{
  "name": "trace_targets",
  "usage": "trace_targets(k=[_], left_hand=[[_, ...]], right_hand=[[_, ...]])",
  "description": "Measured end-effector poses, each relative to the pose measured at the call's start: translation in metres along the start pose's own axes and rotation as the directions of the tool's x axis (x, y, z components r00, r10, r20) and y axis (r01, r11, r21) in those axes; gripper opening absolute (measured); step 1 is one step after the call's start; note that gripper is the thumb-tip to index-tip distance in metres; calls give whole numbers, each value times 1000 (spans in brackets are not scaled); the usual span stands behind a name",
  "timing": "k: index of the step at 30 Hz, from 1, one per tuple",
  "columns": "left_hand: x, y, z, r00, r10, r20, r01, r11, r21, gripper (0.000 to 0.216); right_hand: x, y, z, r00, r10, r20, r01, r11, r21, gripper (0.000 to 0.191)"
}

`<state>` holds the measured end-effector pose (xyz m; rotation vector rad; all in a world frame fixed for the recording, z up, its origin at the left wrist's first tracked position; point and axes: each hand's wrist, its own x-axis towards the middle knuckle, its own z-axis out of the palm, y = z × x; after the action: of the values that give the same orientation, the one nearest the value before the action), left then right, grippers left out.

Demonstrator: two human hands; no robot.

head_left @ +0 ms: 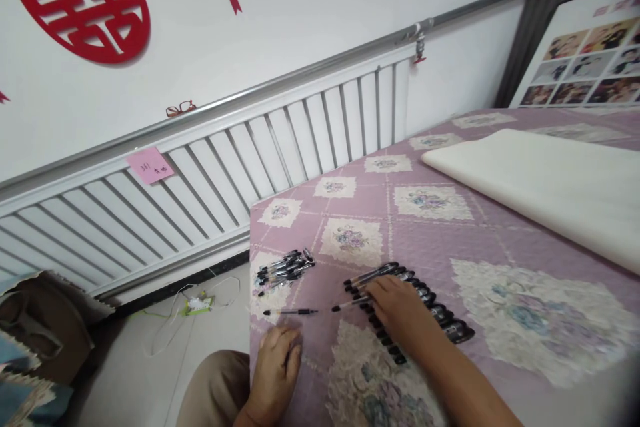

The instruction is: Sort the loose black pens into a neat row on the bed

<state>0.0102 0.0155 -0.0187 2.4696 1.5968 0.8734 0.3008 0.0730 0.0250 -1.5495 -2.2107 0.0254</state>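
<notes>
My right hand is over a row of black-and-clear pens laid side by side on the floral bedspread. Its fingers are closed on one pen, whose dark end sticks out to the left. The hand and forearm hide part of the row. My left hand rests at the bedspread's edge, fingers loosely bent, with nothing visible in it. Just above its fingertips lies a single pen, apart from the others. Farther up is a loose pile of similar pens.
The purple bedspread ends on the left, above a tiled floor with a power strip and white cord. A white radiator runs along the wall, with glasses on top. A folded cream cloth lies at right.
</notes>
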Motion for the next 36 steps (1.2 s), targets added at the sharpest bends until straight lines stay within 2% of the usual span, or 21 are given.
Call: trace_targets(k=[5,9,25,29,32,36], left_hand=[[1,0,0,1000,-22,9,23,999,-28,23],[2,0,0,999,-35,14,35,998,-50,22],[6,3,-2,999,-49,8,50,995,-86,22],[5,1,-1,998,-54,-19,53,997,-48,23],[5,-1,1,995,-89,-50,90,996,26,29],[8,-1,6,984,-162,-80,173,974,149,41]], right_hand=[[-8,43,-2,995,81,-55,-82,996,-19,22],[-9,54,1,995,72,-69,-73,997,-9,24],[-8,52,4,987,147,-63,-151,986,-64,28],[-7,51,4,985,154,-81,-160,985,-69,29],[-4,47,5,983,127,-131,-132,991,-33,27],[1,29,8,987,21,-160,-10,997,73,21]])
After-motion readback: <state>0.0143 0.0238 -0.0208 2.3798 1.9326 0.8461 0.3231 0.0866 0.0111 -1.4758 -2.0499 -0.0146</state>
